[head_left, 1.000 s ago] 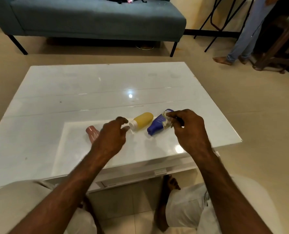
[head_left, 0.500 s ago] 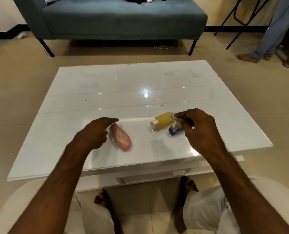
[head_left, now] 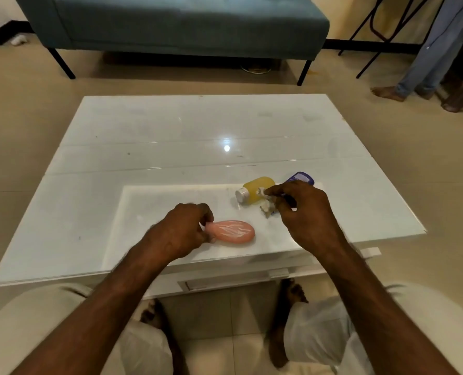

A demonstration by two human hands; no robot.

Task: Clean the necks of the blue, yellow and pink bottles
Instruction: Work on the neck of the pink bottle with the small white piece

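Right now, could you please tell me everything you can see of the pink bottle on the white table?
The pink plastic bottle is a smooth, flattened oval body with faint pale markings on its upper face, narrowing to a neck at its left end. It lies on its side on the glossy white table, near the front edge, rounded base pointing right. The left hand is closed around the neck end, hiding any cap. Nothing else touches it; the yellow bottle lies apart, farther back.

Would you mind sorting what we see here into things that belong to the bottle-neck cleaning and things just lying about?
Part of the job:
pink bottle, neck end in the left hand
yellow bottle
blue bottle
crumpled wipe in the right hand

Lying about:
sofa
stand legs
bystander's legs
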